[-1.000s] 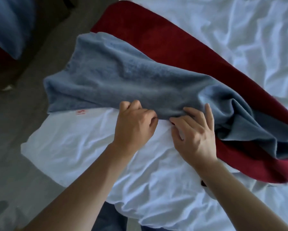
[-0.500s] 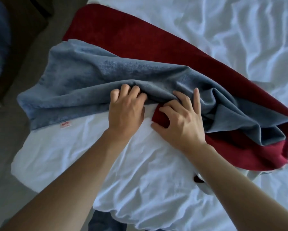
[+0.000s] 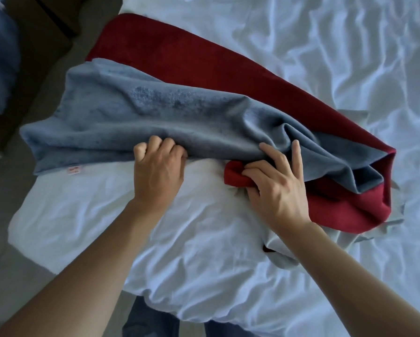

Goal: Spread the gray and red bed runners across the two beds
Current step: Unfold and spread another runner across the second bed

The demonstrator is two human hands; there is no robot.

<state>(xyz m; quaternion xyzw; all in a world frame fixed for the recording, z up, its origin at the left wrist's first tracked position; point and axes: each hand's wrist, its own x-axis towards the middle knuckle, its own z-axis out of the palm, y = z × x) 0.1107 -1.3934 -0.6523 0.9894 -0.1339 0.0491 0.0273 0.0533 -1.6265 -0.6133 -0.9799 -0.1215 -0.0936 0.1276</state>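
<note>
Both hands on bunched runners: left hand [image 3: 159, 173] gripping gray runner [image 3: 140, 122], right hand [image 3: 275, 186] pinching red runner [image 3: 204, 69].

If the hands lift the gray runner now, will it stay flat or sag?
Probably sag: the gray runner is already bunched into soft folds where the left hand grips it. It seems plush, so likely not slippery.

Two runners bunched on the bed
The gray runner [image 3: 155, 113] is draped, rumpled, over the red runner [image 3: 204, 66], which is spread diagonally beneath.
</note>
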